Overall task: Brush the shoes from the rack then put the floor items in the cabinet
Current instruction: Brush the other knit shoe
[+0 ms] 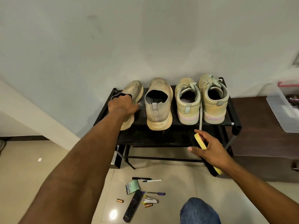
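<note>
Shoe rack, black, two-tier, stood against the wall; four shoes sat heel-out along its top shelf.

Knit slip-on, leftmost: at the shelf's left edge, tilted, its heel gripped by the left hand. The fingers were curled over the collar and into the opening; how tightly they closed could not be told.

Second knit slip-on: upright, just beside the first, sole overhanging the front edge.

Lace-up sneaker, pink-striped sole: right of centre, one lace hanging over the front edge.

Matching lace-up sneaker: at the shelf's right end, touching its pair.

Shoe brush, yellow back and dark bristles: held in the right hand in front of the rack's lower tier, below the hanging lace. Fingers wrapped round the back, thumb stretched out to the left.

Floor items, on tile in front of the rack: black marker, white pen, green packet, blue pen, remote control, battery, second battery, small white item too small to name.

Wooden cabinet: right of the rack, carrying a clear plastic box.
</note>
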